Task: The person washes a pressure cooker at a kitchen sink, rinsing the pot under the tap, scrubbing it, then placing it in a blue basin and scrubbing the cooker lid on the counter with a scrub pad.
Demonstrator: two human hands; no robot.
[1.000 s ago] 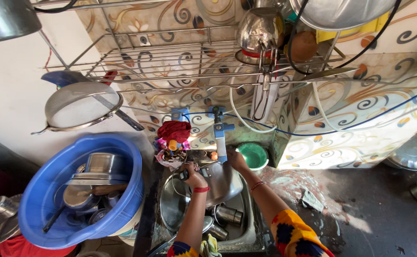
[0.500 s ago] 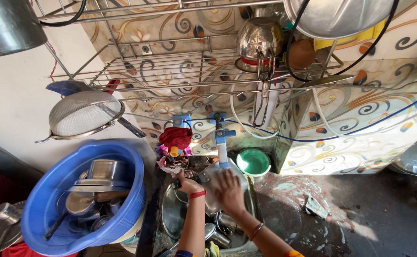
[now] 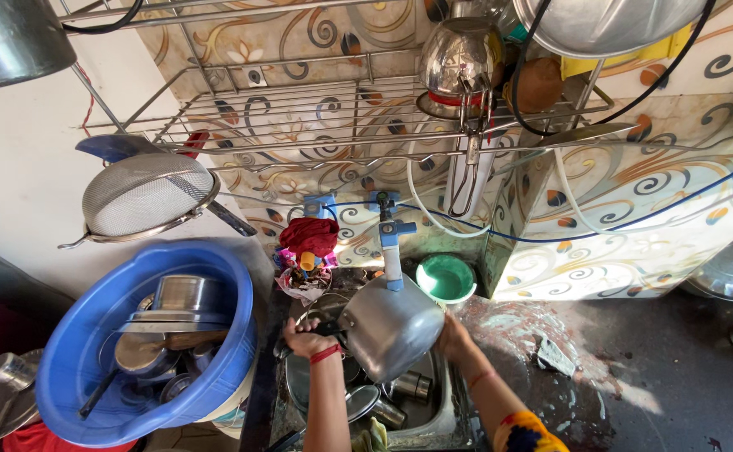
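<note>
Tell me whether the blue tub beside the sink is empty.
No. The blue tub holds several steel vessels stacked inside it.

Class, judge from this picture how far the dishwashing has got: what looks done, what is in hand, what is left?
Done: steel pots and lids sit stacked in the round blue plastic tub. In hand: the left hand grips the black handle of a grey metal pot tilted under the blue tap, while the right hand steadies its rim. Left: steel cups and plates lie in the sink below.
</note>
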